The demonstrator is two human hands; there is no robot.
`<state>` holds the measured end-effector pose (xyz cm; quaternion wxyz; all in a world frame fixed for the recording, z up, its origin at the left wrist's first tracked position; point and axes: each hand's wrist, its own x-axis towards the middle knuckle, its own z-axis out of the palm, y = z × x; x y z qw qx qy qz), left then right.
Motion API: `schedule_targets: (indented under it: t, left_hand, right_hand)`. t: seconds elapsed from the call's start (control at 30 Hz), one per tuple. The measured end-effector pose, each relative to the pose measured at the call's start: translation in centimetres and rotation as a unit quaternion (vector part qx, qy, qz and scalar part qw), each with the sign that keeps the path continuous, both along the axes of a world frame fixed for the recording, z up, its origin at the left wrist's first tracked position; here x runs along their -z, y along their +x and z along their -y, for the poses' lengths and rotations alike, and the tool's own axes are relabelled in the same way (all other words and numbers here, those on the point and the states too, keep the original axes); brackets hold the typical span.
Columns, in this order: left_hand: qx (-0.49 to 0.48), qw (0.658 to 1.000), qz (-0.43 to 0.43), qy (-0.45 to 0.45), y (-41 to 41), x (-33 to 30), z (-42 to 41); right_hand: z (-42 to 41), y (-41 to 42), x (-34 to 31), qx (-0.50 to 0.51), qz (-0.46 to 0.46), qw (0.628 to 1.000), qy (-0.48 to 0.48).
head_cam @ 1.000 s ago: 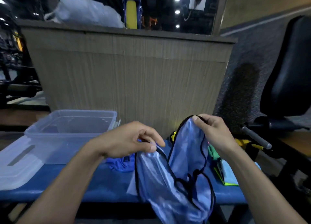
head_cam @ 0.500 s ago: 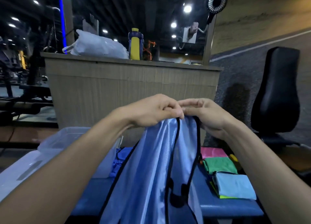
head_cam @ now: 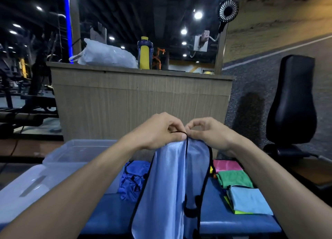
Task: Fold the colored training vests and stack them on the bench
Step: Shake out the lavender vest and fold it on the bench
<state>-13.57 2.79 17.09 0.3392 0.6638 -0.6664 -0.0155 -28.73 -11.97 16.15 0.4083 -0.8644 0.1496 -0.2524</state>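
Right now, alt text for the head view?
Both hands, left hand and right hand, pinch the top of a light blue black-trimmed mesh vest above a blue padded bench, with folded pink, green and light blue vests stacked to its right.

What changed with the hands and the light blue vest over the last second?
Both hands came together and rose: the left hand and right hand now pinch the light blue vest at its top edge, letting it hang straight. The folded vests and the crumpled blue vest stayed on the bench.
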Motion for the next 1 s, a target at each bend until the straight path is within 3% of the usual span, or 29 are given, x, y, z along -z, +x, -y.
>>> schedule_targets:
  t: [0.2,0.43,0.57,0.7,0.87,1.0]
  left_hand:
    - [0.059,0.996,-0.068,0.000,0.1,0.4,0.6]
    - [0.163,0.965,-0.194,0.062,0.3,1.1,0.3]
    - [0.136,0.974,-0.151,0.098,0.2,1.4,0.3]
    - [0.099,0.982,-0.149,0.056,0.7,1.3,0.1]
    - [0.081,0.987,-0.133,0.028,1.1,1.1,-0.4]
    - [0.090,0.984,-0.152,-0.007,0.5,1.2,0.0]
  right_hand:
    - [-0.2,-0.8,-0.9,-0.068,0.015,0.996,0.059]
    - [-0.6,-1.5,-0.9,-0.120,0.023,0.992,0.031]
    - [-0.8,-1.7,-0.4,-0.073,0.011,0.997,-0.039]
    - [-0.7,-2.8,0.0,-0.094,0.022,0.995,0.030]
    - [-0.4,-3.0,0.5,-0.034,0.019,0.999,0.007]
    - [-1.6,-2.1,0.9,-0.072,-0.002,0.996,0.061]
